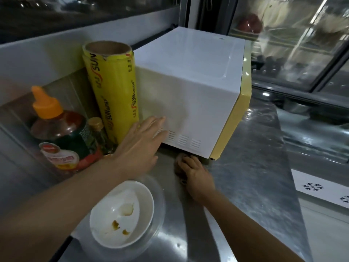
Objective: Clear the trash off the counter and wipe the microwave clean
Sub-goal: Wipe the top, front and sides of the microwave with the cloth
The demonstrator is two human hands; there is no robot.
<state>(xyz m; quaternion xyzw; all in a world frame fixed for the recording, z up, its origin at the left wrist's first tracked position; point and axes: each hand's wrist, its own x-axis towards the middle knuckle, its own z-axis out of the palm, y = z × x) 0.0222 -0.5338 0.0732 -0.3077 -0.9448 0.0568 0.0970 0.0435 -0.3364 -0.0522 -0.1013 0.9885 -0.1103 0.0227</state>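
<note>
1. Closest to you, a white bowl (pixel 121 214) with a few brownish food smears sits inside a clear glass bowl (pixel 158 220) on the steel counter (pixel 255 176), just under your left forearm.
2. Your right hand (pixel 196 176) lies low on the counter at the bottom edge of the microwave (pixel 190 87). Its fingers are curled over a dark brown wad, a cloth or scrubber (pixel 179 161); you cannot tell which. The wad sits right at the gap beneath the microwave's side wall.
3. Your left hand (pixel 140 142) reaches forward with its fingers straight and held close together. The fingertips press flat on the microwave's white side wall, just above the vent slots (pixel 181 138).
4. To the left of that hand stands a sauce bottle (pixel 56 129) with an orange cap. A smaller bottle (pixel 97 133) with a gold cap stands just beside it.
5. Behind them an upright yellow roll of cling wrap (pixel 113 87) stands against the microwave's side.
6. The microwave itself sits on the counter, white on top and side, with a pale yellow front edge (pixel 243 103) turned to your right.
7. Farthest off, dark glass panes (pixel 292 44) reflect the room behind the microwave.
</note>
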